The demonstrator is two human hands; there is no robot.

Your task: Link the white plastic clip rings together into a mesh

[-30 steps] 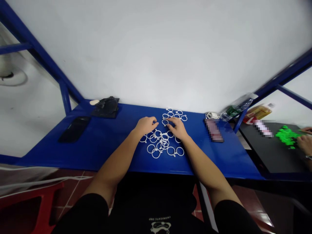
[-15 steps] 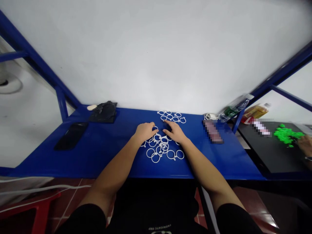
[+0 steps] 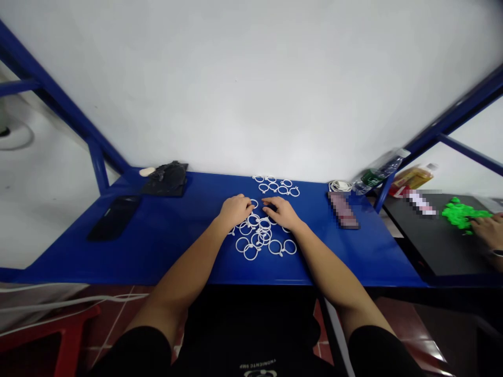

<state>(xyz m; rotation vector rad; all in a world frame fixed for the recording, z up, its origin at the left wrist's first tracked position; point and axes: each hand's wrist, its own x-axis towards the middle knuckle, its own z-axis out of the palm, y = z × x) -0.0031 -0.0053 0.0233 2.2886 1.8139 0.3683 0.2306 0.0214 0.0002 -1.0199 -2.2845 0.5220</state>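
Observation:
Both my hands rest on a blue table (image 3: 165, 246) amid a loose pile of white plastic rings (image 3: 259, 238). My left hand (image 3: 236, 209) is curled, its fingertips pinched on a white ring (image 3: 254, 203) at the pile's far edge. My right hand (image 3: 281, 212) lies palm down with fingers stretched toward the same ring, touching the rings under it. A second, smaller group of white rings (image 3: 277, 185) lies farther back, near the wall, apart from both hands.
A black phone (image 3: 113, 217) and a black pouch (image 3: 167, 178) lie at the left. A pixelated phone (image 3: 343, 209), a coiled white cable (image 3: 340, 185) and bottles (image 3: 379, 173) sit right. On the neighbouring black table, another person's hand (image 3: 487, 230) touches green pieces (image 3: 461, 214).
My right hand has pulled back from the far rings toward the pile, and my left fingers have closed on a ring. The view shifted slightly.

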